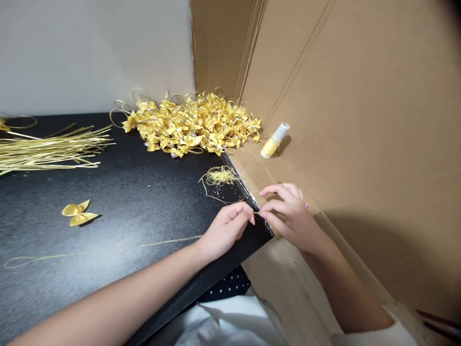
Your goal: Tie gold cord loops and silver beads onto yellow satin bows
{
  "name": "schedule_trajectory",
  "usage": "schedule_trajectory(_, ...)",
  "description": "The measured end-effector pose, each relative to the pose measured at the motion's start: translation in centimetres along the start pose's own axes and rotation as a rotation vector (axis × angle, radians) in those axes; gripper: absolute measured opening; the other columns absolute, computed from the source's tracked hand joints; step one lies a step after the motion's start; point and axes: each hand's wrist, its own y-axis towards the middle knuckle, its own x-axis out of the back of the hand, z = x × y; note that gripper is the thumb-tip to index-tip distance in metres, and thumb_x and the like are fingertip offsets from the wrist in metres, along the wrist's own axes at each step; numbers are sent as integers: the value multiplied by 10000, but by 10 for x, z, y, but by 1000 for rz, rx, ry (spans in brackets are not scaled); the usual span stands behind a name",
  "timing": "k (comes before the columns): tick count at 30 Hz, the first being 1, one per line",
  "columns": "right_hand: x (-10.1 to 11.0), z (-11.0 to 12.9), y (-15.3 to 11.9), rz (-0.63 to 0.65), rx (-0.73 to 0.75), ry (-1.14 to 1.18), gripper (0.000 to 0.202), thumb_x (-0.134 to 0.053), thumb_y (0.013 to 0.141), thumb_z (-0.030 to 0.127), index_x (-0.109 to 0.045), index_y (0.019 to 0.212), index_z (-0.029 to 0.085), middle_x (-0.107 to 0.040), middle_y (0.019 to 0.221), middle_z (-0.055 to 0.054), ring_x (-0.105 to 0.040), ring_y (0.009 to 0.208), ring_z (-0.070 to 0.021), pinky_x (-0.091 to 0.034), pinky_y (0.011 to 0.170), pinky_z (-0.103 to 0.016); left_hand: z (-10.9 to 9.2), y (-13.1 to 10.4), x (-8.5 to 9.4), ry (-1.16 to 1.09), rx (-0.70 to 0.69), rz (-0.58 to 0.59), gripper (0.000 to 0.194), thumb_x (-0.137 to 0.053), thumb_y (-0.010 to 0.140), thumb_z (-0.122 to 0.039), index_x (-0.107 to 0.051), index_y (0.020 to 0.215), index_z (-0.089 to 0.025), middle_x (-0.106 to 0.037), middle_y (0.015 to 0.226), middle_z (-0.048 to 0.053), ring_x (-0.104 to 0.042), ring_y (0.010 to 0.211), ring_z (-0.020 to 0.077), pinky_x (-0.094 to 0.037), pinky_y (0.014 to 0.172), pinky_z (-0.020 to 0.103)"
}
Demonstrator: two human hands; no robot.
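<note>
My left hand (230, 226) is closed in a pinch near the right edge of the black table, gripping a thin yellow thread (169, 241). From that hand the thread runs left across the tabletop and ends in a loop. A short stretch of it spans the small gap to my right hand (290, 214), whose thumb and index finger pinch the end while the other fingers are bent and apart. Just beyond my hands lies a tangle of yellow thread (220, 176). A gold ribbon bow (79, 213) rests by itself on the left part of the table.
A heap of gold bows with cord loops (194, 125) fills the table's back corner. Gold cords (50, 150) lie bundled at the left. A thread spool (275, 140) stands tilted on cardboard (360, 120) to the right. The black table (144, 192) ends near my hands.
</note>
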Motion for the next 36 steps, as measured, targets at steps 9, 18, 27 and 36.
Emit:
schedule_trajectory(9,-26,-3,-6,-82,65,-140,175,-570,896,230,-685,764,230,-594,1005,-58,-457,974,-231,-338,859,-411,4,5,3,-272,53,-3,357,-610,806,-470,-438,713,-172,-235,546,-94,-198,471,40,-182,464,170)
schedule_trajectory(18,-31,8,-15,-137,165,-322,164,-544,901,220,-675,802,228,-580,961,-69,-423,994,-235,-287,903,-426,-1,4,4,-101,11,-102,334,-705,756,-404,-716,894,-99,-611,688,16,-473,590,81,-401,609,222)
schedule_trajectory(27,-30,2,-11,-208,158,-336,185,-522,910,216,-677,811,241,-547,908,-63,-431,935,-226,-299,906,-442,-12,-2,7,659,-190,-29,268,-532,885,-274,-709,736,-138,-633,696,19,-509,645,104,-363,636,217)
schedule_trajectory(36,-34,-1,4,-73,-92,353,60,-604,875,244,-659,887,220,-559,981,-46,-543,962,-193,-412,870,-360,-6,-3,15,442,-197,-70,250,-576,867,-336,-677,752,-139,-596,732,15,-504,679,109,-355,638,224)
